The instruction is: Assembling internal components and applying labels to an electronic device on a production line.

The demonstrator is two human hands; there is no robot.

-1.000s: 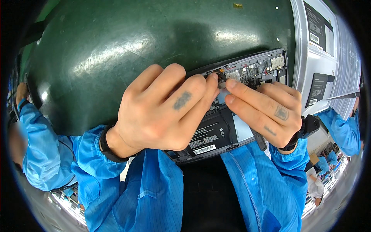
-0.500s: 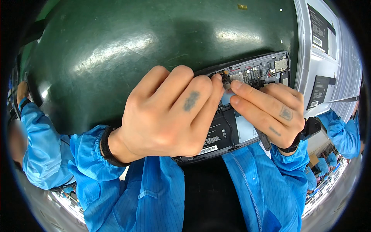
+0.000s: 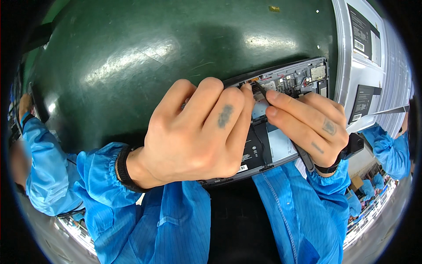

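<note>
The right hand (image 3: 313, 127) pinches a slim dark tool (image 3: 262, 92) between thumb and fingers, wrist bent in from five o'clock, the tip pointing to eleven over the opened laptop (image 3: 299, 83). At nine o'clock from it, the left hand (image 3: 193, 136) arches knuckles-up, fingers curled toward two over the same laptop, their grip hidden, so I cannot tell whether they pinch anything. Beneath spreads a green tabletop (image 3: 118, 101), with stacked white trays (image 3: 351, 72) at two o'clock.
</note>
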